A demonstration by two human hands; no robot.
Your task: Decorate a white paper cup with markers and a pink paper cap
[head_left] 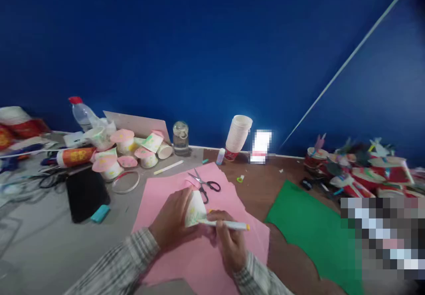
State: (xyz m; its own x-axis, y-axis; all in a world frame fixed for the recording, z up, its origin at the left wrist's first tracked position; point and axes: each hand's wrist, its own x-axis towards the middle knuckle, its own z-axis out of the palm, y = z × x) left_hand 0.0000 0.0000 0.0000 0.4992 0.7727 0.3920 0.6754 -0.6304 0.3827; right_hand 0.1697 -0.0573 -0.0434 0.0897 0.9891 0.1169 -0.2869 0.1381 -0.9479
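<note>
My left hand [174, 220] is wrapped round a white paper cup [195, 206] that lies tilted over the pink paper [159, 193]. Green and yellow marks show on the cup's side. In my right hand [229, 239] is a white marker [232, 225] with a yellow end, its other end at the cup's side. Just beyond the cup, black-handled scissors [204, 184] lie on the pink paper with their blades a little apart. The far side of the cup is hidden by my left hand.
Decorated cups [124, 142], a black tablet-like slab [86, 193] and a tape ring [125, 182] lie at the left. A glass jar [180, 138], stacked white cups [238, 133] and a glue stick [221, 156] stand behind. Green paper [299, 224] and red cup crafts [365, 180] are at the right.
</note>
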